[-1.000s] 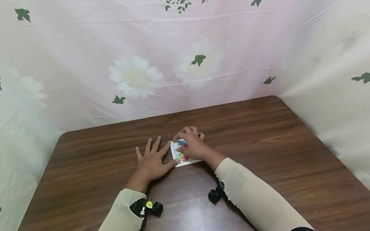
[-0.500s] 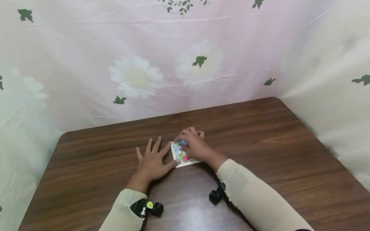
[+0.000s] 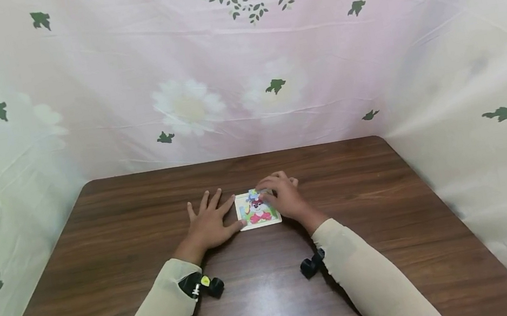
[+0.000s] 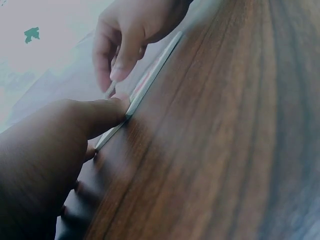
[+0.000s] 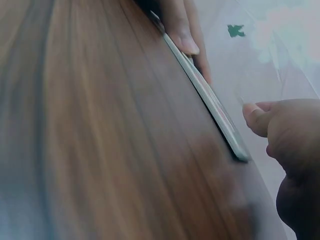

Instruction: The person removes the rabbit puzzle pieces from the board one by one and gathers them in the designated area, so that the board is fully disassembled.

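Note:
A small white-framed picture puzzle (image 3: 260, 217) with a cartoon animal in red lies flat on the table. My left hand (image 3: 208, 225) rests at its left side with fingers spread, thumb and index fingertip at the frame's edge. Over its far right part, my right hand (image 3: 286, 197) pinches a thin bluish puzzle piece (image 3: 253, 194) between thumb and fingers. That piece (image 4: 111, 89) shows edge-on and tilted above the board in the left wrist view. The right hand hides the board's upper right corner. In the right wrist view, the left thumb (image 5: 186, 42) presses on the frame (image 5: 215, 105).
The brown wooden table (image 3: 255, 300) extends around both hands. A pale printed cloth (image 3: 229, 63) with leaves and birds hangs behind it and along both sides. A small black camera (image 3: 311, 266) sits at the right wrist, another camera (image 3: 215, 287) at the left.
My right hand has moved to the right, lifting the puzzle piece and uncovering more of the cartoon picture. The left hand stays in place at the frame.

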The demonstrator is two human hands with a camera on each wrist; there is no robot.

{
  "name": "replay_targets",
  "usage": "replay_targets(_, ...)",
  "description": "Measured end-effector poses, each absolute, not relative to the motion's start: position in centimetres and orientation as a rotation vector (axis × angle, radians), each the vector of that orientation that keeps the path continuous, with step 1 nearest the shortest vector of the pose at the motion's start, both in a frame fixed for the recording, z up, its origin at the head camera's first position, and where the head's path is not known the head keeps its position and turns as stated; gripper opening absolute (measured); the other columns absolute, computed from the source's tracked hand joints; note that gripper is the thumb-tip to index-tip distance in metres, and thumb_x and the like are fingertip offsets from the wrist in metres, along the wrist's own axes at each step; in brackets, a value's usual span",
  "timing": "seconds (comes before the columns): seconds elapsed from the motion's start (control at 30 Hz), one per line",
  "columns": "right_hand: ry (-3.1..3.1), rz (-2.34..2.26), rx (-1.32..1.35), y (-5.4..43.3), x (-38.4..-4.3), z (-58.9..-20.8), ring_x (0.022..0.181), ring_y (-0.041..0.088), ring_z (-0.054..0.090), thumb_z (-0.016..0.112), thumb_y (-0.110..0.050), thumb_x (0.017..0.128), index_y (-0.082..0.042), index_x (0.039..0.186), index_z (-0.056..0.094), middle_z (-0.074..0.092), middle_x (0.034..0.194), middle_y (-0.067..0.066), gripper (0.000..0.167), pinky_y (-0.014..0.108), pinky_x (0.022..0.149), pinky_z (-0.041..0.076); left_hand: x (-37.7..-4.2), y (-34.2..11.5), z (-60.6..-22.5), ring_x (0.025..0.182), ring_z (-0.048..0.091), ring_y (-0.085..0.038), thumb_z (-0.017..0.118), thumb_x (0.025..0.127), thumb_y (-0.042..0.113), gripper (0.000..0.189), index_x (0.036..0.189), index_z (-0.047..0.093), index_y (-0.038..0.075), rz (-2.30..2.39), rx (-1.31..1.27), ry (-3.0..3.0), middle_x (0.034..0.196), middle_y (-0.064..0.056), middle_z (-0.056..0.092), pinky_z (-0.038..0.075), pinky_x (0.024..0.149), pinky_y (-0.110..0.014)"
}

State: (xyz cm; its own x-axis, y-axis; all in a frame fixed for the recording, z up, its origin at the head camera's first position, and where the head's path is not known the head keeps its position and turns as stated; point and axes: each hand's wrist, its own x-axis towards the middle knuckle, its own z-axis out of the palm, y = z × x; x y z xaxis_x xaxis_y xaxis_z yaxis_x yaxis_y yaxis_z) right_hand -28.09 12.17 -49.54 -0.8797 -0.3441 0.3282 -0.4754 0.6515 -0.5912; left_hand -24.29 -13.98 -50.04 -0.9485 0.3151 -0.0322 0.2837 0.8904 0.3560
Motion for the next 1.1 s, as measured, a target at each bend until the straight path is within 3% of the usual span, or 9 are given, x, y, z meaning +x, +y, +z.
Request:
replay_targets(0.53,-2.67,1.026,0.526,17.4,-28.5,-49.4,0.128,0.032,0.061,0.082,-0.017,0.098,-0.011,0.118,0.085,0.08,0.133,0.009,0.021,0.062,0.104,0.026,-24.2,-13.6,-49.7,0.172,0.006,-0.047,0.053,0.102,0.074,0.084,0.172,0.036,0.032,0.556,0.47,2.974,0.185,-0.013,0.019,-0.005,0.125,-0.087)
replay_targets(1.1,-2.778,0.984,0.475,18.5,-28.6,-49.8,0.126,0.032,0.063,0.085,-0.017,0.096,-0.013,0.116,0.087,0.082,0.129,0.007,0.02,0.057,0.101,0.029,-24.1,-13.6,-50.1,0.172,0.006,-0.046,0.052,0.104,0.072,0.082,0.173,0.034,0.032,0.534,0.483,2.98,0.185,-0.011,0.018,-0.005,0.125,-0.086)
